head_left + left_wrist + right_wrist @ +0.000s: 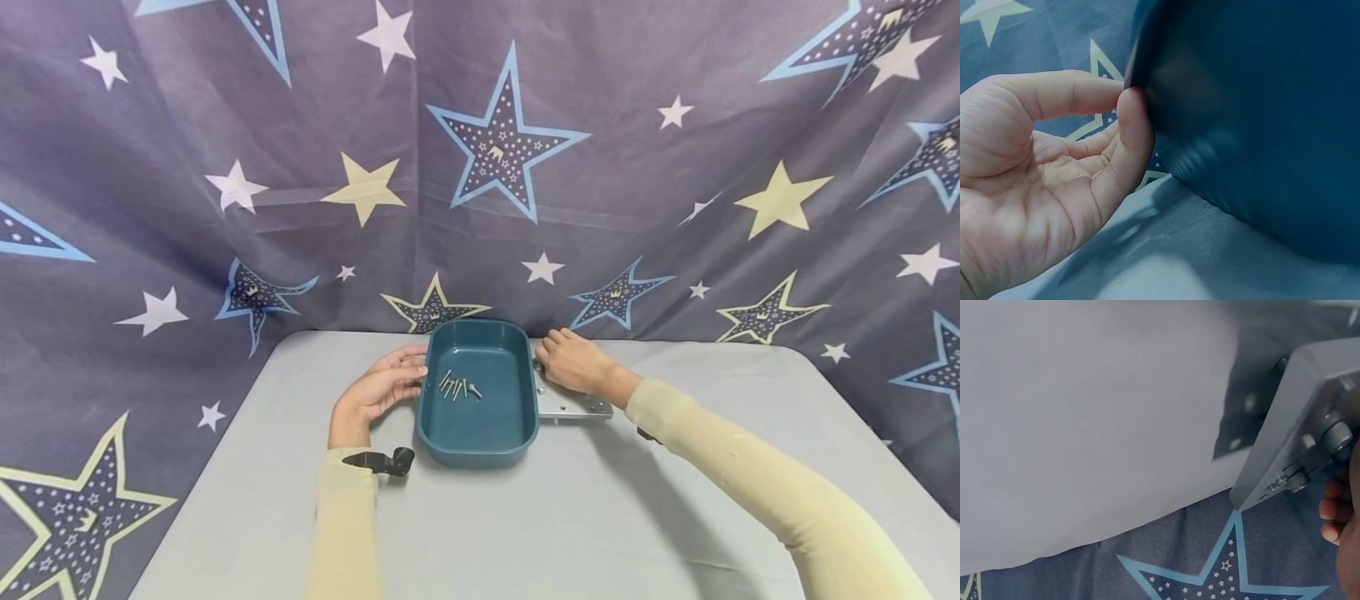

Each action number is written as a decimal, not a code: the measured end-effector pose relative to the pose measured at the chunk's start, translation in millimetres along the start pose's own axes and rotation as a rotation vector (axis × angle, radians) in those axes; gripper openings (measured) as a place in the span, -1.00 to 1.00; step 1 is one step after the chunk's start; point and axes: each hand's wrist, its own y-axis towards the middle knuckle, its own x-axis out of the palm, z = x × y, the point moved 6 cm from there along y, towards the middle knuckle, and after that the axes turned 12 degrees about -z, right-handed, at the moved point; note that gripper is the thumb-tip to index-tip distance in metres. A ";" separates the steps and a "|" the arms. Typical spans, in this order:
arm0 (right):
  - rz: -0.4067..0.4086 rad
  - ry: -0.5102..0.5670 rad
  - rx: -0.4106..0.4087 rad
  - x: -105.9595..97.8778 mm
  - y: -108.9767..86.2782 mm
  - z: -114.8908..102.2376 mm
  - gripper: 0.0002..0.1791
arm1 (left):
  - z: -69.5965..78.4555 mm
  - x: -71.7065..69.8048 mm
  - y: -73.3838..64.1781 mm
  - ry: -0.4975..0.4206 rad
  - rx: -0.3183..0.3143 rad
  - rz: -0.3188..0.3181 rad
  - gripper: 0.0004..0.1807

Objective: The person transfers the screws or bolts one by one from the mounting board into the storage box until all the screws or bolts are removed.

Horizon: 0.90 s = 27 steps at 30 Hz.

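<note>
A deep blue-green tray stands on the table, with several brass-coloured screws and a silver bolt lying in it. My left hand is at the tray's left wall. Seen from the left wrist, its thumb and index finger pinch the rim. Right of the tray lies a metal plate with holes and silver bolts. Over the plate's far side is my right hand, fingers curled. Whether they hold a bolt is hidden; only some fingertips show in the right wrist view.
A pale grey cloth covers the table. Behind it hangs a purple-grey curtain printed with stars. A small black device is strapped to the left sleeve. The plate stands slightly raised and casts a shadow.
</note>
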 end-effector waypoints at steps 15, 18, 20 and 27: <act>-0.064 0.106 0.037 -0.6 -0.8 0.9 -0.88 | 0.0 -0.1 0.7 -0.028 0.007 -0.008 -0.40; -0.062 0.118 0.036 -1.3 -0.7 1.0 -0.89 | 0.2 0.4 0.7 -0.034 0.006 -0.008 -0.40; -0.057 0.113 0.031 -1.3 -1.0 0.6 -0.89 | 0.4 0.8 0.8 -0.033 0.004 -0.008 -0.40; -0.049 0.068 0.010 -3.9 -1.4 -3.1 -0.90 | 0.9 1.1 1.3 -0.026 -0.005 -0.002 -0.39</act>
